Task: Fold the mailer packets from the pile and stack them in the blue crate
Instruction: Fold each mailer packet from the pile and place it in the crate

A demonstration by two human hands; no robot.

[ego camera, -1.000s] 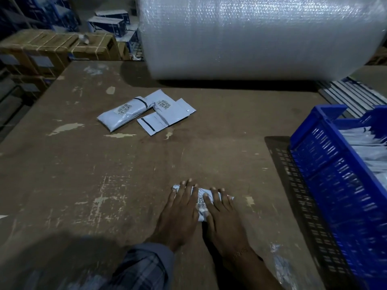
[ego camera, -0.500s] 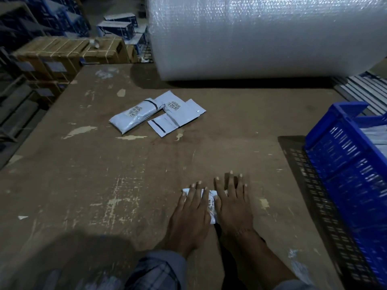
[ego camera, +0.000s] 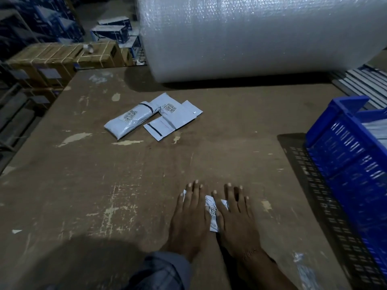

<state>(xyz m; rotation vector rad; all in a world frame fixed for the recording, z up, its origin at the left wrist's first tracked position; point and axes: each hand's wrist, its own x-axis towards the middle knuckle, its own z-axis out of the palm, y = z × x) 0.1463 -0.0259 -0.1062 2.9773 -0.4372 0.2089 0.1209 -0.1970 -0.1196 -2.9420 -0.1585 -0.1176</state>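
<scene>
On the worktop, near its front edge: one mailer packet, white, label showing, pressed flat under both hands and mostly hidden by them. Judged to be mid-fold; whether the crease was finished could not be told.

Pile, toward the far middle of the worktop, well apart from the hands: at least three grey packets left unfolded, one plump, the others flat and overlapping.

Blue crate, at the right edge of the worktop: pale packets visible inside along its far side, so part of the stacking was judged done. Count not readable.

Left hand: fingers straight and together, palm down on the left part of the packet. Grip released; pressing, not grasping.

Right hand: fingers straight and slightly spread, palm down on the right part of the packet, fingertips reaching past it onto the worktop. Grip released likewise.

Remaining, by estimate: finish this fold, carry the packet to the crate, then work through the pile.
</scene>
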